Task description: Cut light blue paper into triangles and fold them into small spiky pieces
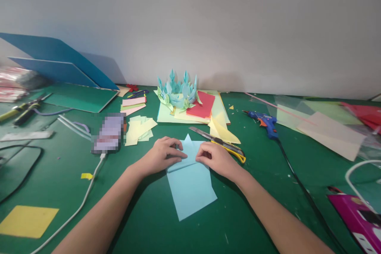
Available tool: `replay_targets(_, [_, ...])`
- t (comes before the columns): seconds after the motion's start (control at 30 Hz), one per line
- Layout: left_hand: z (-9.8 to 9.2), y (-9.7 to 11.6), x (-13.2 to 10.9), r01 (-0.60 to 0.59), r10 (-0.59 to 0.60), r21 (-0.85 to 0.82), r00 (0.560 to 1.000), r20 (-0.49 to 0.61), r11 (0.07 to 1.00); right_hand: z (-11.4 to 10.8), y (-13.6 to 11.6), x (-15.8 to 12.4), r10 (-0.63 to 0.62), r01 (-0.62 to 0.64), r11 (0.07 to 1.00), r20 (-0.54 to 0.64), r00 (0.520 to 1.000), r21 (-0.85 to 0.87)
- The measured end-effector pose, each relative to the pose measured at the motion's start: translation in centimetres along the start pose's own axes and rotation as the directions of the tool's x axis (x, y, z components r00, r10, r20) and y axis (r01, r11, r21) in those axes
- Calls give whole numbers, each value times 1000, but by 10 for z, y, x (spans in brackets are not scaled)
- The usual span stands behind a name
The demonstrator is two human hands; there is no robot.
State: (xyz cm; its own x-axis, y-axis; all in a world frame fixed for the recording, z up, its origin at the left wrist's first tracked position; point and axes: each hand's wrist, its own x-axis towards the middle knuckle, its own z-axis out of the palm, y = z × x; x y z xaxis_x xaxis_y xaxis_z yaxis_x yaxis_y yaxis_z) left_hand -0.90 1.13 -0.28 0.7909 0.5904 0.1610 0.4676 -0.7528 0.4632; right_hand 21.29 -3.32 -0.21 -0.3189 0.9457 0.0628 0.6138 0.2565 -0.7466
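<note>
A light blue sheet of paper (190, 186) lies on the green table (253, 190), its far part folded up into a point. My left hand (162, 154) presses on the fold from the left, fingers curled onto the paper. My right hand (214, 156) pinches the fold's right side. Just beyond my right hand lies a yellow utility knife (222, 143) with its blade out.
A blue paper crown-like flower (177, 92) sits on coloured sheets (205, 107) at the back. A phone (109, 133) with a white cable lies left, beside pale yellow paper pieces (139, 129). A blue glue gun (264, 122) and its cord lie right. Blue boards (59, 61) lean far left.
</note>
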Motion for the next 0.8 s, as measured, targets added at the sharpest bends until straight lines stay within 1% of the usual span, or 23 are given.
replay_targets(0.2, [0, 0, 0, 5, -5, -4, 1000, 6, 1000, 1, 3, -1, -13, 13, 1000, 11, 1000, -2])
replay_targets(0.33, [2, -2, -1, -4, 4, -3, 1000, -4, 1000, 3, 1, -1, -35, 35, 999, -4, 999, -28])
replay_targets(0.53, [3, -3, 0, -13, 13, 10, 1000, -6, 1000, 12, -4, -4, -154, 152, 985, -15, 988, -83])
replay_targets(0.67, [2, -2, 0, -15, 15, 4, 1000, -4, 1000, 25, -10, -6, -257, 255, 959, -3, 966, -121])
replay_targets(0.8, [1, -1, 0, -17, 17, 6, 1000, -5, 1000, 39, -15, -5, -314, 308, 938, -15, 949, -159])
